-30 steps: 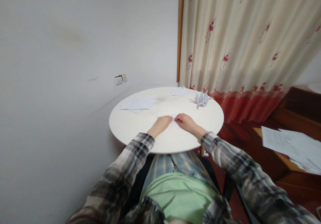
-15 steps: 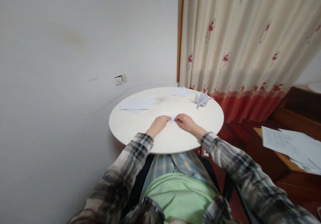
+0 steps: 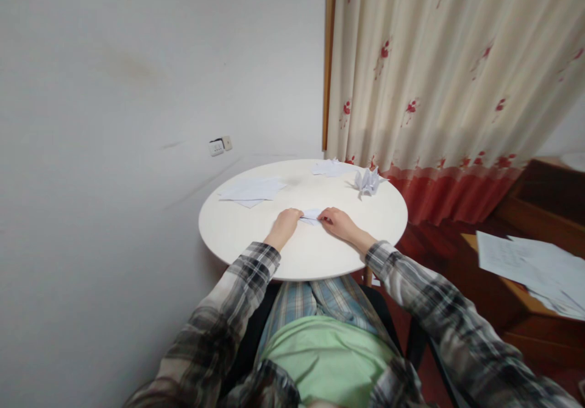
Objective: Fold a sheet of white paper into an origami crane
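Observation:
A small piece of folded white paper (image 3: 311,215) lies on the round white table (image 3: 315,256) between my hands. My left hand (image 3: 286,222) pinches its left end, with the fingers closed. At the right end, my right hand (image 3: 337,220) has its fingertips closed on the paper too. A dark crease or gap runs across the middle of the piece. My palms hide part of both ends, and the finer folds are too small to make out.
White paper sheets (image 3: 253,190) lie at the table's left. Flat paper pieces (image 3: 326,167) sit at the back, and folded paper cranes (image 3: 367,182) stand at the right. A wooden cabinet with papers (image 3: 525,262) is on the right. The wall (image 3: 137,213) borders the left side.
My left hand has shifted slightly left along the paper, so more of the piece shows between my hands. My right hand has stayed in place.

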`<state>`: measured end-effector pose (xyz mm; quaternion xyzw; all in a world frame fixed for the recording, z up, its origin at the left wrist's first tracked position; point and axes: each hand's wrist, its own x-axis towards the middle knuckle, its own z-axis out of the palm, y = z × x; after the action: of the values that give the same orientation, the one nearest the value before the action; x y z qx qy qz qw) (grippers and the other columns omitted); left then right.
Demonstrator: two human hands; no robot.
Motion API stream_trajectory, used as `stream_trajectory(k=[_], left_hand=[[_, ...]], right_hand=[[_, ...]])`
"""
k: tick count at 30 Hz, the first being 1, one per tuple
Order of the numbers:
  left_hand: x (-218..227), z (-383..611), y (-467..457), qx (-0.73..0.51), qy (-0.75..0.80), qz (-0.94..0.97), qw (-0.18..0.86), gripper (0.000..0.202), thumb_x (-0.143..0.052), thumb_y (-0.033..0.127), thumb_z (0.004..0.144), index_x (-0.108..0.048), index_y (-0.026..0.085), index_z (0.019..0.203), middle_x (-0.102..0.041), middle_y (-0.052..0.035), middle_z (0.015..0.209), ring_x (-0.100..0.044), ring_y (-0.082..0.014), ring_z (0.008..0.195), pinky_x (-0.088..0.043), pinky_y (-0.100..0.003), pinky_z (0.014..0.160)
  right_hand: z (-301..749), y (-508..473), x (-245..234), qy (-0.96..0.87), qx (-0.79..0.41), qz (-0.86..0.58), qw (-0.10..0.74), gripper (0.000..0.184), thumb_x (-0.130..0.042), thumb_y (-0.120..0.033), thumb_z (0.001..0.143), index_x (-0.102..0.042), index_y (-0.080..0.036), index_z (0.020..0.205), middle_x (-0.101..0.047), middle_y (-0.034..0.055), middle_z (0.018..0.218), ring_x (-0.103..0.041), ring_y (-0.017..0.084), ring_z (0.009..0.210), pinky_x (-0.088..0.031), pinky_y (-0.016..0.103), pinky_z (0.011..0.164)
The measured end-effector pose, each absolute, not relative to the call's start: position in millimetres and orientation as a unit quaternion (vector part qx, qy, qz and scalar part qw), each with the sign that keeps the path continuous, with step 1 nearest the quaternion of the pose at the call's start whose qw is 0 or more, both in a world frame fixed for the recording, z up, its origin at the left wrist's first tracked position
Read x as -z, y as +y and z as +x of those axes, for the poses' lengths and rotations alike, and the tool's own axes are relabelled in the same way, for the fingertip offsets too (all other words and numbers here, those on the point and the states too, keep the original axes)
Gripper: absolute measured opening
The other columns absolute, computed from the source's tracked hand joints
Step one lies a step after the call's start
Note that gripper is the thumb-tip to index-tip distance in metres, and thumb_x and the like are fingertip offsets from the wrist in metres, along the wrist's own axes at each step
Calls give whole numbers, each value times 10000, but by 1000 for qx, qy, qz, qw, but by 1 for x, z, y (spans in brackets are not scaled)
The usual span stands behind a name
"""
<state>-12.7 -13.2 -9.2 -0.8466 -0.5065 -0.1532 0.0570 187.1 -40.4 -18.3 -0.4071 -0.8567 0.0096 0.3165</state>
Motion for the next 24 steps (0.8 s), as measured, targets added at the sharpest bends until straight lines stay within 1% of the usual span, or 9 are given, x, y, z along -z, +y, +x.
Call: stream_trajectory(k=[5, 8, 10, 12, 16, 18, 20, 24], left_hand=[[11, -16, -13, 148, -473, -867, 56, 269, -448, 137, 808, -634, 146, 1001, -655, -103, 1016, -588, -201, 956, -409, -297, 870], [12, -18, -16, 146, -447, -881, 43, 329, -389, 86, 811, -604, 140, 1054, -638, -93, 1067, -578, -175, 994, -396, -280, 902], [13, -18, -19, 150, -440, -884, 38, 374, -354, 60, 804, -577, 121, 1099, -605, -96, 1135, -553, -161, 1048, -373, -263, 939], [13, -18, -23, 151, -444, -882, 40, 405, -343, 71, 804, -528, 89, 1164, -537, -109, 1229, -489, -160, 1140, -327, -258, 989], [13, -16, -31, 100, -459, -881, 51, 434, -318, 177, 855, -421, 57, 1259, -411, -140, 1338, -346, -185, 1260, -263, -291, 1034], [13, -16, -33, 77, -476, -874, 61, 445, -308, 234, 876, -389, 86, 1289, -366, -152, 1366, -301, -216, 1284, -259, -332, 1030], [12, -17, -34, 65, -501, -860, 65, 453, -302, 291, 888, -364, 144, 1311, -327, -150, 1389, -277, -249, 1293, -256, -372, 1022], [9, -16, -36, 46, -540, -840, 40, 479, -273, 394, 891, -318, 229, 1338, -271, -152, 1414, -228, -304, 1304, -228, -430, 1015]], right_hand=[[187, -41, 18, -857, -8, -407, 315, 202, -487, -82, 763, -632, -142, 889, -637, 64, 882, -544, 150, 830, -415, 265, 784], [188, -42, 17, -857, -9, -409, 314, 201, -492, -83, 759, -632, -137, 891, -639, 67, 879, -544, 152, 828, -416, 267, 780], [190, -43, 15, -856, -9, -410, 315, 200, -493, -84, 758, -634, -137, 890, -639, 67, 880, -545, 152, 826, -416, 266, 777], [191, -43, 13, -855, -10, -412, 315, 201, -491, -82, 759, -636, -137, 887, -640, 68, 879, -545, 152, 824, -416, 266, 778], [193, -41, 12, -856, -12, -411, 314, 200, -493, -83, 760, -640, -138, 885, -643, 72, 880, -547, 151, 825, -416, 268, 782], [193, -40, 12, -855, -13, -411, 314, 202, -492, -86, 763, -640, -139, 889, -643, 72, 884, -549, 150, 828, -416, 269, 785], [193, -40, 12, -855, -11, -412, 314, 203, -490, -87, 766, -641, -139, 891, -644, 72, 885, -550, 151, 830, -417, 268, 785], [194, -41, 11, -855, -8, -415, 310, 204, -489, -88, 767, -643, -136, 893, -644, 73, 889, -550, 153, 834, -415, 264, 784]])
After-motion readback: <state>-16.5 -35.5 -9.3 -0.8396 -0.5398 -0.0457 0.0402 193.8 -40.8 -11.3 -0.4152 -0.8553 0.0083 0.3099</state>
